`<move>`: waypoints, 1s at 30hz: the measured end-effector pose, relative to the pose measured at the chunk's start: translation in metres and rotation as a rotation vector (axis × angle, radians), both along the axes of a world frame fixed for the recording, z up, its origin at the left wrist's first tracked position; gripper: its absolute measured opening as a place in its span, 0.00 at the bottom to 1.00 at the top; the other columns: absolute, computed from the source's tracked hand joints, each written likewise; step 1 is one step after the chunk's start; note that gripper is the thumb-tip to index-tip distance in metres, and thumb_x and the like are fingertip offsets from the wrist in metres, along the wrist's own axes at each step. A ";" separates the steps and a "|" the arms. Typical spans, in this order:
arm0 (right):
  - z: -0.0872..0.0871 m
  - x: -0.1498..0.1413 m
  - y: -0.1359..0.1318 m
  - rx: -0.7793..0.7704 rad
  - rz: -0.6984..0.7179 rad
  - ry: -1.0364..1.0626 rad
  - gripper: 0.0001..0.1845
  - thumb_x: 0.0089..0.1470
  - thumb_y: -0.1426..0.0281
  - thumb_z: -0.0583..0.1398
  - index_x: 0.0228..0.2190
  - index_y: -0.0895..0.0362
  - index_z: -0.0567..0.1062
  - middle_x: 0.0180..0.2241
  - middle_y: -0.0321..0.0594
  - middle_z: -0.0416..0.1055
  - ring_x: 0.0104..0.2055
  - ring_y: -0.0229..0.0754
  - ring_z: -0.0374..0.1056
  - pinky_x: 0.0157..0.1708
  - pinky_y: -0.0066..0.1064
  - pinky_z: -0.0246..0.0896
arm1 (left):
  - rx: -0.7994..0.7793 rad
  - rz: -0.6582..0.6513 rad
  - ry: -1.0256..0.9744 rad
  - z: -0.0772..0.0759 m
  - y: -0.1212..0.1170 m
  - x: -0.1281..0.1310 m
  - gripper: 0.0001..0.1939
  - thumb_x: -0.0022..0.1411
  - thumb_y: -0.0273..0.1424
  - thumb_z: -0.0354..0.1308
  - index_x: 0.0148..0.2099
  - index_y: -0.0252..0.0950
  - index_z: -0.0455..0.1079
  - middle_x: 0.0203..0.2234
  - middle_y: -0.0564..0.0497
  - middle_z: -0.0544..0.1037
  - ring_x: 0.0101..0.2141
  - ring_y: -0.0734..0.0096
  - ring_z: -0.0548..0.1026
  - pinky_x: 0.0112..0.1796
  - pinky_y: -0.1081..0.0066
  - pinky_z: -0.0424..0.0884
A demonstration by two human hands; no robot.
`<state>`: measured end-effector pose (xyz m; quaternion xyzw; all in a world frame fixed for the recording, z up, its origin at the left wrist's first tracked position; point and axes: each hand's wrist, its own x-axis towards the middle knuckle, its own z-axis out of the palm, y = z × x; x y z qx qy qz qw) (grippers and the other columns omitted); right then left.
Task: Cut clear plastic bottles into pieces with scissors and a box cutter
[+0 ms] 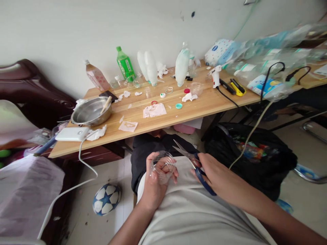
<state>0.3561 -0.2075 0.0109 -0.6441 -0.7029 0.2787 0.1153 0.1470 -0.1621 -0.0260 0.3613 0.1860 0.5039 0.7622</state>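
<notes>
Low in front of my body, my left hand (156, 185) is wrapped round a clear plastic bottle piece (163, 161), its round open end tipped up. To the right of it, my right hand (214, 177) grips a pair of scissors (190, 156) by the dark blue handles. The blades are spread apart and point up and left, a short way from the plastic piece. Part of the fingers in the scissor handles is hidden.
On the wooden table (114, 136) stand a steel bowl (88, 115), a green bottle (125, 64), white-coated bottles (151, 68), a glue gun (216, 76) and a yellow cutter (237, 87). Clear bottles (270, 61) pile up at right. A black bag (255, 177) and ball (106, 199) lie below.
</notes>
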 end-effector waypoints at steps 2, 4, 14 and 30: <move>0.001 -0.002 -0.006 -0.007 0.039 0.087 0.05 0.65 0.68 0.52 0.39 0.56 0.65 0.41 0.47 0.70 0.45 0.47 0.69 0.45 0.36 0.63 | 0.008 0.045 0.011 0.000 0.000 0.000 0.27 0.59 0.51 0.64 0.54 0.48 0.60 0.45 0.46 0.77 0.36 0.66 0.77 0.30 0.71 0.71; 0.002 -0.006 -0.011 -0.051 0.055 0.145 0.05 0.66 0.67 0.52 0.39 0.55 0.65 0.41 0.45 0.69 0.43 0.46 0.68 0.44 0.36 0.63 | 0.048 0.126 0.051 -0.001 0.001 -0.001 0.26 0.59 0.48 0.65 0.54 0.48 0.61 0.47 0.47 0.76 0.37 0.67 0.76 0.31 0.71 0.71; 0.003 -0.018 -0.019 -0.161 -0.081 0.090 0.02 0.59 0.69 0.56 0.34 0.54 0.68 0.36 0.42 0.72 0.38 0.46 0.69 0.40 0.36 0.61 | 0.348 0.344 0.346 -0.011 -0.001 -0.010 0.35 0.53 0.44 0.72 0.58 0.45 0.62 0.51 0.44 0.71 0.36 0.67 0.75 0.39 0.64 0.75; 0.007 -0.029 -0.020 -0.155 -0.117 0.022 0.02 0.54 0.72 0.58 0.33 0.55 0.69 0.34 0.43 0.74 0.38 0.47 0.71 0.37 0.33 0.60 | 0.546 0.454 0.418 -0.010 -0.005 -0.009 0.32 0.54 0.32 0.73 0.57 0.47 0.62 0.56 0.45 0.63 0.47 0.62 0.74 0.48 0.60 0.73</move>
